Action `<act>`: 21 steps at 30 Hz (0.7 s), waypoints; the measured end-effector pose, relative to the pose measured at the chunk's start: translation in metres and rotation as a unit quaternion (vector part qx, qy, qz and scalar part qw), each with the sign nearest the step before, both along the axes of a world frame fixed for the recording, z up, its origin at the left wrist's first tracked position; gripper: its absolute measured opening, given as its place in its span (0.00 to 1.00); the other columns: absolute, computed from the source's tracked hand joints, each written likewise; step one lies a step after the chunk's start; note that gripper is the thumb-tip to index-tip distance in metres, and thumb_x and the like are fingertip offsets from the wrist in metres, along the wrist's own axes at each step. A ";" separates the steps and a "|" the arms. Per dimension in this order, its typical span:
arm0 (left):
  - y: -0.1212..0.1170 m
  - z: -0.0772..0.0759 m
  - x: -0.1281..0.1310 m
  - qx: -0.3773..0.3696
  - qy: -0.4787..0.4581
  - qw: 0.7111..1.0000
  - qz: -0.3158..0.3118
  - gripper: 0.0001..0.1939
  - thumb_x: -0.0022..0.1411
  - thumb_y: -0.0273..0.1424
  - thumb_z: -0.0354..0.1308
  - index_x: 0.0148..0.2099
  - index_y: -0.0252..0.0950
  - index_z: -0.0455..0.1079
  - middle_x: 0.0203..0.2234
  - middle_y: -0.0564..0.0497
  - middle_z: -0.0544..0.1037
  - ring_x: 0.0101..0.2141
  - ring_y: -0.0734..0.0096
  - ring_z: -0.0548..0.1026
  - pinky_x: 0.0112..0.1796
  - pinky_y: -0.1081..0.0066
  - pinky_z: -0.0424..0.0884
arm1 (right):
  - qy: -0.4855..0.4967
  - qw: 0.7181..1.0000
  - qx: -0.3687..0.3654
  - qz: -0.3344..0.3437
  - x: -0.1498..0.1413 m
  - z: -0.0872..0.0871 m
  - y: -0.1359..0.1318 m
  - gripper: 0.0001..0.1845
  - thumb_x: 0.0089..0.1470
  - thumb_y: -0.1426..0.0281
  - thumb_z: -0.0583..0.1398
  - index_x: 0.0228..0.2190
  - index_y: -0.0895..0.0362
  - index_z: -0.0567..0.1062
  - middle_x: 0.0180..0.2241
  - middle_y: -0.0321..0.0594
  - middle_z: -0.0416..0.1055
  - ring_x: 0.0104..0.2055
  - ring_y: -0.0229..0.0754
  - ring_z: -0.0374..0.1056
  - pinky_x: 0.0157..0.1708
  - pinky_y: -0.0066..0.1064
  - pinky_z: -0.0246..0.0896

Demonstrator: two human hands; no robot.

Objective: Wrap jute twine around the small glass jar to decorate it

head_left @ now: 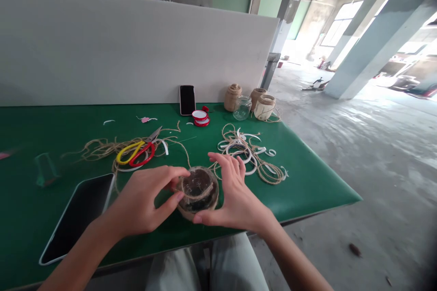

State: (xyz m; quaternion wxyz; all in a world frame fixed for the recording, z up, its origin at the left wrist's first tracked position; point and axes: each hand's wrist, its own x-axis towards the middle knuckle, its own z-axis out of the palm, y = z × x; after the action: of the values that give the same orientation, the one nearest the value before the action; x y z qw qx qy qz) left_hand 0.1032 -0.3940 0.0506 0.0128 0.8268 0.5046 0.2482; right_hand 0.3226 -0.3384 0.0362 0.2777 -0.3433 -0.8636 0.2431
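A small glass jar partly wrapped in jute twine lies near the front edge of the green table, its mouth facing me. My left hand grips its left side, thumb and fingers pinching the twine at the rim. My right hand cups the jar's right side with the thumb under it and the fingers raised. A strand of twine runs from the jar back to a loose tangle.
Yellow and red scissors lie in loose twine behind the jar. A twine and white-strip pile lies to the right. A dark tablet is front left, a phone leans on the partition, with red lids and several jars beside it.
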 end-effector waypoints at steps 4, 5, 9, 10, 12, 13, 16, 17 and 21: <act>0.001 0.001 0.000 -0.016 -0.001 1.000 0.004 0.15 0.59 0.31 0.53 0.49 0.40 0.63 0.28 0.56 0.74 0.29 0.73 0.74 0.32 0.74 0.68 | 0.015 0.998 0.030 -0.048 -0.011 -0.008 -0.010 0.53 0.34 0.50 0.67 0.57 0.53 0.50 0.51 0.47 0.62 0.57 0.55 0.54 0.60 0.60 0.25; 0.002 0.002 0.001 -0.019 0.000 1.000 0.005 0.15 0.59 0.31 0.53 0.49 0.40 0.63 0.28 0.56 0.74 0.29 0.73 0.74 0.32 0.74 0.68 | 0.021 0.998 0.031 -0.050 -0.012 -0.008 -0.011 0.51 0.35 0.52 0.66 0.56 0.53 0.50 0.50 0.46 0.63 0.56 0.55 0.55 0.60 0.60 0.24; 0.002 0.006 0.001 -0.028 0.017 0.999 0.008 0.15 0.59 0.33 0.53 0.50 0.40 0.62 0.27 0.56 0.73 0.29 0.73 0.73 0.31 0.73 0.67 | 0.034 0.999 0.002 -0.022 -0.013 -0.006 -0.009 0.47 0.38 0.57 0.65 0.55 0.53 0.49 0.49 0.45 0.62 0.55 0.52 0.57 0.60 0.57 0.20; 0.002 0.007 0.000 -0.030 0.023 0.999 0.009 0.16 0.59 0.34 0.53 0.50 0.40 0.62 0.26 0.56 0.72 0.28 0.73 0.72 0.31 0.73 0.66 | 0.036 0.999 -0.009 -0.007 -0.012 -0.005 -0.007 0.47 0.38 0.57 0.65 0.55 0.53 0.49 0.49 0.44 0.62 0.55 0.52 0.57 0.60 0.57 0.18; 0.002 0.008 0.000 -0.036 0.033 0.999 0.011 0.16 0.59 0.34 0.52 0.50 0.39 0.62 0.25 0.57 0.71 0.26 0.74 0.71 0.30 0.73 0.65 | 0.039 0.999 -0.029 0.023 -0.009 -0.005 -0.002 0.46 0.37 0.59 0.65 0.54 0.53 0.48 0.49 0.44 0.62 0.56 0.51 0.56 0.60 0.56 0.15; 0.003 0.009 0.000 -0.040 0.036 0.998 0.011 0.16 0.60 0.34 0.52 0.50 0.39 0.62 0.24 0.57 0.70 0.26 0.74 0.71 0.30 0.73 0.65 | 0.040 0.998 -0.039 0.039 -0.007 -0.005 0.001 0.46 0.38 0.60 0.65 0.54 0.53 0.48 0.50 0.44 0.61 0.57 0.51 0.56 0.60 0.55 0.15; 0.002 0.008 -0.001 -0.049 0.027 0.998 0.019 0.16 0.60 0.34 0.51 0.51 0.39 0.62 0.24 0.56 0.69 0.26 0.74 0.70 0.30 0.73 0.65 | 0.036 0.994 -0.061 0.084 -0.002 -0.005 0.010 0.44 0.38 0.62 0.65 0.53 0.53 0.49 0.53 0.45 0.58 0.59 0.50 0.53 0.61 0.54 0.18; 0.002 0.008 -0.001 -0.050 0.020 0.998 0.024 0.16 0.61 0.34 0.50 0.51 0.39 0.62 0.24 0.56 0.69 0.26 0.74 0.70 0.31 0.73 0.65 | 0.032 0.992 -0.064 0.099 0.000 -0.004 0.013 0.43 0.38 0.63 0.65 0.52 0.53 0.50 0.54 0.45 0.57 0.60 0.50 0.52 0.62 0.54 0.20; 0.000 0.006 0.000 -0.049 -0.008 0.999 0.012 0.12 0.62 0.33 0.49 0.48 0.39 0.64 0.23 0.56 0.69 0.26 0.74 0.69 0.31 0.72 0.64 | 0.010 0.992 -0.048 0.117 0.007 0.002 0.012 0.38 0.41 0.64 0.64 0.52 0.52 0.54 0.55 0.43 0.59 0.60 0.50 0.51 0.62 0.56 0.22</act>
State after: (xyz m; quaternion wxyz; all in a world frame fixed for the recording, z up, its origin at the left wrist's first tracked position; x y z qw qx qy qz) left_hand 0.1027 -0.3940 0.0561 0.0543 0.8173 0.5256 0.2296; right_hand 0.3296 -0.3261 0.0387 0.2390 -0.2503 -0.8826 0.3181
